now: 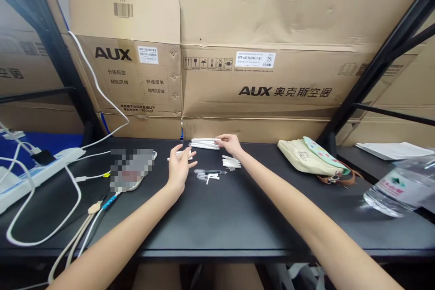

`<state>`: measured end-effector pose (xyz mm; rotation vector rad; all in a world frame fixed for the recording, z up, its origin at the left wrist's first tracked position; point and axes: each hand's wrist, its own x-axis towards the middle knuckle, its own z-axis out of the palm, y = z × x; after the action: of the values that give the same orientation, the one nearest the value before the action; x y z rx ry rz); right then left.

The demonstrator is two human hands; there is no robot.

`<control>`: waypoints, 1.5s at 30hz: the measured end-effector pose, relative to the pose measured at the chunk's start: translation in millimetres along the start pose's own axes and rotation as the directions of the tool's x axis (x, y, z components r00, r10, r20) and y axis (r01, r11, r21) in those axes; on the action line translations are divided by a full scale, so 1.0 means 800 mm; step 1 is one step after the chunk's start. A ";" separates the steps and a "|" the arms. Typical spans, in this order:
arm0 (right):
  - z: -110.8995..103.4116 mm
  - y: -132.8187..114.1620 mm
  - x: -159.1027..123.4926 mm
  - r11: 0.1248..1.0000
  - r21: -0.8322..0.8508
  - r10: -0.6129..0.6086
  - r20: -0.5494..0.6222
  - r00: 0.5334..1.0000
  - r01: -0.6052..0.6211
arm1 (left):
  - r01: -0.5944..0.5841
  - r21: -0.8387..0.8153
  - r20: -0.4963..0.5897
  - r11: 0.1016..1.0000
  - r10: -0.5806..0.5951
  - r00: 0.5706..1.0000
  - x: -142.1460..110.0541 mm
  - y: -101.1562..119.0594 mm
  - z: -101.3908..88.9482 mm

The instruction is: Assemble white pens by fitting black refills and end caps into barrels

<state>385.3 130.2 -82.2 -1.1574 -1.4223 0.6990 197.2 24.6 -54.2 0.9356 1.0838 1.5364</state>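
Observation:
At the back of the desk, white pen barrels [205, 144] lie side by side in a row. My right hand [230, 144] reaches to their right end, its thumb and fingertips closed on one white barrel. My left hand [178, 165] is to the left with its fingers apart, over some white pen pieces [186, 156] that it partly hides. Below my right wrist is a small pile of short white pen parts [231, 162]. Nearer to me are thin clear pen refills [210, 172] and small white clip-like pieces [212, 176].
A phone [136, 170] with cables and a white power strip [44, 174] occupy the left side. On the right are a cream pouch [302, 156], a water bottle [401, 188] and white paper [390, 150]. Cardboard [258, 77] stands behind the black desk [217, 222].

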 end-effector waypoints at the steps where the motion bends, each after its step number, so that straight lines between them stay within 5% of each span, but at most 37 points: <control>1: 0.000 0.006 0.006 1.000 -0.023 0.001 0.005 1.000 -0.001 | 0.006 0.017 0.002 1.000 -0.006 1.000 0.001 -0.001 0.000; 7: -0.003 0.008 0.012 0.982 -0.184 -0.050 -0.003 0.999 0.049 | 0.031 0.132 0.057 0.991 -0.038 0.998 0.013 -0.012 -0.007; 10: -0.010 -0.008 -0.016 0.967 -0.231 -0.106 -0.006 0.994 0.102 | -0.125 0.300 0.215 0.946 0.061 0.975 0.018 -0.014 -0.014; 12: -0.015 -0.019 -0.049 0.954 -0.252 -0.157 0.030 0.987 0.160 | -0.323 0.445 0.423 0.835 0.122 0.898 0.022 -0.011 -0.017; 15: -0.022 -0.032 -0.103 0.873 -0.284 -0.326 0.264 0.908 0.396 | -0.582 0.542 0.711 0.606 0.040 0.702 0.026 -0.004 -0.019; 18: -0.024 -0.037 -0.136 0.793 -0.286 -0.383 0.452 0.805 0.538 | -0.695 0.562 0.801 0.449 -0.088 0.592 0.030 0.002 -0.016; 22: -0.021 -0.035 -0.140 0.634 -0.342 -0.401 0.620 0.674 0.693 | -0.759 0.522 0.853 0.388 -0.222 0.473 0.035 0.006 -0.018; 30: -0.019 -0.035 -0.141 0.381 -0.400 -0.389 0.749 0.537 0.834 | -0.815 0.494 0.868 0.301 -0.129 0.479 0.032 0.001 -0.031; 33: -0.018 -0.043 -0.145 0.373 -0.381 -0.368 0.776 0.512 0.846 | -0.830 0.485 0.874 0.274 -0.134 0.467 0.029 -0.001 -0.029; 37: -0.017 -0.061 -0.154 0.428 -0.408 -0.287 0.785 0.549 0.807 | -0.841 0.461 0.887 0.283 -0.144 0.438 0.026 -0.005 -0.027; 42: -0.020 -0.078 -0.161 0.260 -0.403 -0.240 0.853 0.463 0.878 | -0.809 0.493 0.869 0.321 -0.149 0.471 0.024 -0.012 -0.027; 45: -0.025 -0.077 -0.159 0.321 -0.385 -0.260 0.843 0.471 0.865 | -0.777 0.517 0.852 0.360 -0.131 0.507 0.023 -0.013 -0.026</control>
<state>375.6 -11.9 -70.6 -0.8084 -2.8159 -0.2689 176.6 39.6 -69.4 2.5443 0.9293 0.4393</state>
